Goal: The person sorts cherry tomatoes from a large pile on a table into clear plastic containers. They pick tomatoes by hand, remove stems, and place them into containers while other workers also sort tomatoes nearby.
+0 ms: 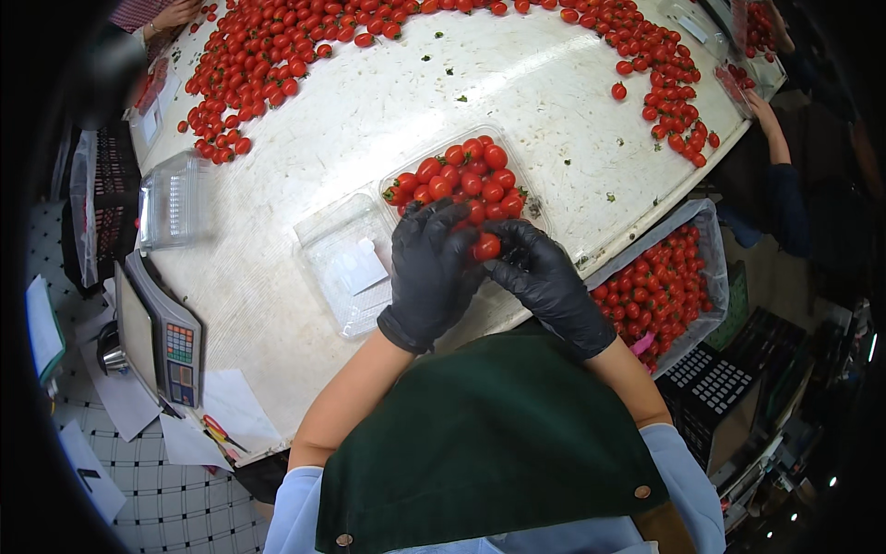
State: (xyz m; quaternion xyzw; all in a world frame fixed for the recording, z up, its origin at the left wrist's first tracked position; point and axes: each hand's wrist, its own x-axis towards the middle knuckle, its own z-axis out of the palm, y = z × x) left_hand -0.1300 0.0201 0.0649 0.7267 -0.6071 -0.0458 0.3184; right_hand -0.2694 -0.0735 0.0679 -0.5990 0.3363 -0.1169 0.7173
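Observation:
Both of my hands wear black gloves and meet over the near edge of a clear plastic clamshell box [530,175]. Cherry tomatoes [471,183] fill its base, red with some green stems. Its lid [337,231] lies folded open to the left, with a white label on it. Between my fingertips is a single cherry tomato [486,246]. My left hand [432,272] closes on it from the left, fingers bent. From the right, my right hand [546,288] pinches at it with thumb and fingers. The fingers partly hide the box's near side.
Loose tomatoes [268,55] heap along the table's far side and right. An empty clamshell [173,201], a scale [171,337] and red-handled scissors [220,429] are at left. A lined crate of tomatoes [655,286] stands at right. Other people's hands [764,115] work at the far corners.

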